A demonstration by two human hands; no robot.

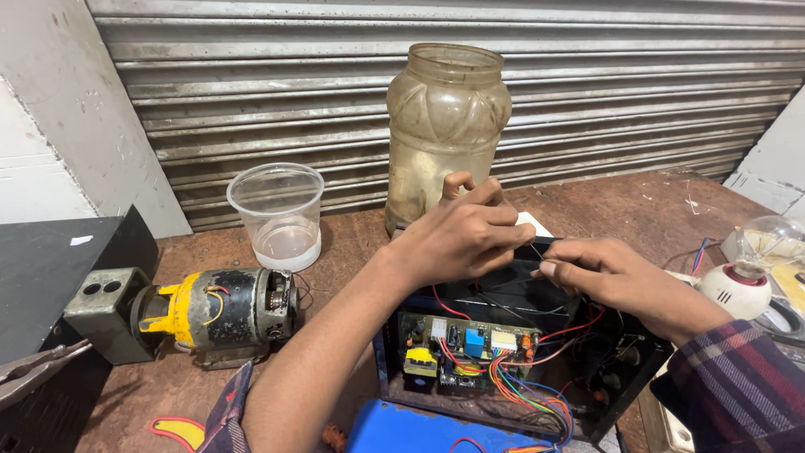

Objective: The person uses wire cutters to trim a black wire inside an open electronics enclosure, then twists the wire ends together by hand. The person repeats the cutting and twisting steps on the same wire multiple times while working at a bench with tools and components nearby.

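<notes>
My left hand (pixel 465 235) and my right hand (pixel 608 273) meet over an open black electronics case (pixel 625 369). Both pinch thin wires just above the case's far edge; the left hand's fingers are curled, the right hand's fingertips point left toward them. Inside the case lies a green circuit board (pixel 465 348) with a blue relay, a yellow part and bundles of red, blue and orange wires (pixel 528 394). A blue battery pack (pixel 419 429) lies in front of the case.
A cloudy plastic jar (pixel 444 126) stands behind my hands. A clear plastic cup (pixel 278 214) and a small yellow-and-black motor (pixel 218 309) sit at left. A bulb in a white holder (pixel 742 273) is at right, pliers (pixel 33 369) at far left. A metal shutter (pixel 587 84) closes the back.
</notes>
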